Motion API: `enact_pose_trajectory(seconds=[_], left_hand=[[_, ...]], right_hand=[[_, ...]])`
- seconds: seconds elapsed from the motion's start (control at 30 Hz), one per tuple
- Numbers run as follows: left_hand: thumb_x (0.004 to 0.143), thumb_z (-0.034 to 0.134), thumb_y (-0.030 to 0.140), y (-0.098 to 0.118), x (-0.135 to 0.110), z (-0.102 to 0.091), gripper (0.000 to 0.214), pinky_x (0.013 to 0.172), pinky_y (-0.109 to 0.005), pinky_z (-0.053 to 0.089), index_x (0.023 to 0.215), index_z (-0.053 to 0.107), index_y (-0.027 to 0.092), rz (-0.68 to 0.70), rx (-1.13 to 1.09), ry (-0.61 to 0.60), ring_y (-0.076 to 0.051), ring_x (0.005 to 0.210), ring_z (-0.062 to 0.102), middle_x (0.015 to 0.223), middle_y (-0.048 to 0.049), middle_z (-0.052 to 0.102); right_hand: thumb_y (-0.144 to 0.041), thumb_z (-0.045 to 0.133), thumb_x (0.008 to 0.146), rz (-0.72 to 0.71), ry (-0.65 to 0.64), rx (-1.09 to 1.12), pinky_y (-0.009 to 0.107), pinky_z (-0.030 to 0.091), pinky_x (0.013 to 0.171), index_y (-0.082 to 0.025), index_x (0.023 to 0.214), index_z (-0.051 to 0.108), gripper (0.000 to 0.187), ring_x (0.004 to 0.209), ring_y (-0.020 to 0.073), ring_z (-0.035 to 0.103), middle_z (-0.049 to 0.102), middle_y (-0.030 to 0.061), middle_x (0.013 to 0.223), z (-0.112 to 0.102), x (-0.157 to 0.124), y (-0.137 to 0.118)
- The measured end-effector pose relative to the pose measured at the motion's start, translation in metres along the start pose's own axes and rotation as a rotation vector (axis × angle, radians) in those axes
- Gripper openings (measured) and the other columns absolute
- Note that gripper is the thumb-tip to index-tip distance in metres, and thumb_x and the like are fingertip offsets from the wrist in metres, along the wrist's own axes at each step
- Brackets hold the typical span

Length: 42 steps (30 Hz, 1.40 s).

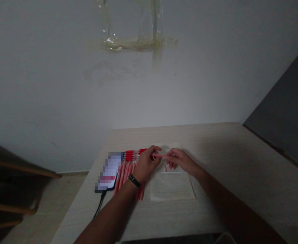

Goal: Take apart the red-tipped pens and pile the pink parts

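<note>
Both of my hands meet over the middle of a pale wooden table (215,142). My left hand (146,165), with a black band on the wrist, pinches one end of a thin pink pen barrel (159,155). My right hand (181,160) grips the other end with its fingers closed. Under and left of my left hand lies a row of several red-capped pens (132,156). A clear plastic bag (171,184) lies flat below my hands, and a small red piece (165,168) rests at its top edge.
A phone (108,171) lies at the table's left edge with a black cable (99,205) hanging off it. A dark wooden chair (9,189) stands to the left. A white wall with old tape marks (139,42) is straight ahead.
</note>
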<state>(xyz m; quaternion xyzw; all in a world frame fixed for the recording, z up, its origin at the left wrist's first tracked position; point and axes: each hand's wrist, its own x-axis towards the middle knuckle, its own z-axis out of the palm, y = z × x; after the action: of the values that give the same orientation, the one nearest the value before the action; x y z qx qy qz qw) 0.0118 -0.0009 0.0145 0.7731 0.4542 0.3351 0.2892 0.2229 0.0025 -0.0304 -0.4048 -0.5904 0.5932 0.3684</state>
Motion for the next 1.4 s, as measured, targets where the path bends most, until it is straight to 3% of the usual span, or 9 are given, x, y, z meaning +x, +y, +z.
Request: enact_pose_trajectory(seconds=[0.23,0.53,0.63,0.77,0.9,1.2,1.4], left_hand=[[0.091,0.057,0.032,0.007,-0.001,0.001,0.022,0.065,-0.023,0.043,0.109,0.061,0.019,-0.005,-0.039,0.028,-0.014,0.071,0.058,0.084,-0.0011,0.066],[0.087,0.058,0.030,0.003,0.000,0.000,0.014,0.062,-0.023,0.040,0.095,0.058,0.018,-0.022,-0.045,0.028,-0.013,0.067,0.055,0.078,0.0002,0.062],[0.082,0.060,0.023,0.000,0.000,0.000,0.008,0.064,-0.024,0.039,0.087,0.056,0.018,-0.001,-0.008,0.020,-0.013,0.069,0.054,0.076,0.0013,0.060],[0.076,0.060,0.016,-0.002,0.000,0.001,0.007,0.065,-0.024,0.039,0.080,0.054,0.019,-0.034,0.029,0.045,-0.014,0.070,0.055,0.073,0.0022,0.059],[0.077,0.060,0.019,-0.004,0.000,0.001,0.005,0.066,-0.024,0.039,0.077,0.055,0.019,-0.089,0.080,0.054,-0.014,0.071,0.057,0.074,0.0011,0.062],[0.081,0.063,0.019,-0.014,0.001,0.005,0.018,0.069,-0.025,0.043,0.099,0.063,0.019,-0.063,0.078,-0.029,-0.016,0.078,0.061,0.089,-0.0024,0.069],[0.079,0.065,0.016,-0.019,0.000,0.008,0.022,0.070,-0.028,0.046,0.102,0.065,0.018,-0.068,0.103,-0.052,-0.017,0.077,0.061,0.091,-0.0050,0.069]], right_hand=[[-0.042,0.069,0.083,0.046,-0.094,0.108,0.023,0.045,0.055,-0.018,0.092,0.056,0.029,0.060,0.0119,0.063,0.070,0.0022,0.077,0.009,-0.005,-0.005],[-0.038,0.068,0.081,-0.011,0.005,0.004,0.025,0.049,0.053,-0.019,0.092,0.053,0.027,0.057,0.0138,0.065,0.070,0.0017,0.075,0.002,0.000,0.007],[-0.033,0.066,0.082,-0.062,0.116,-0.135,0.024,0.046,0.051,-0.019,0.089,0.055,0.019,0.055,0.0128,0.061,0.065,-0.0013,0.069,-0.001,0.001,0.009],[-0.022,0.065,0.083,-0.174,0.243,-0.547,0.022,0.040,0.056,-0.019,0.080,0.060,0.007,0.063,0.0121,0.057,0.061,-0.0016,0.071,-0.001,-0.002,0.004],[-0.017,0.070,0.079,-0.193,0.245,-0.818,0.023,0.038,0.060,-0.018,0.074,0.059,0.012,0.066,0.0117,0.055,0.061,-0.0015,0.074,0.002,-0.005,-0.002],[-0.024,0.073,0.080,-0.125,0.174,-0.954,0.024,0.034,0.062,-0.018,0.071,0.061,0.017,0.069,0.0124,0.056,0.063,-0.0003,0.077,0.003,-0.004,0.010],[-0.028,0.075,0.081,-0.109,0.167,-0.963,0.025,0.036,0.063,-0.018,0.073,0.062,0.018,0.069,0.0134,0.056,0.063,0.0007,0.078,0.002,-0.005,0.005]])
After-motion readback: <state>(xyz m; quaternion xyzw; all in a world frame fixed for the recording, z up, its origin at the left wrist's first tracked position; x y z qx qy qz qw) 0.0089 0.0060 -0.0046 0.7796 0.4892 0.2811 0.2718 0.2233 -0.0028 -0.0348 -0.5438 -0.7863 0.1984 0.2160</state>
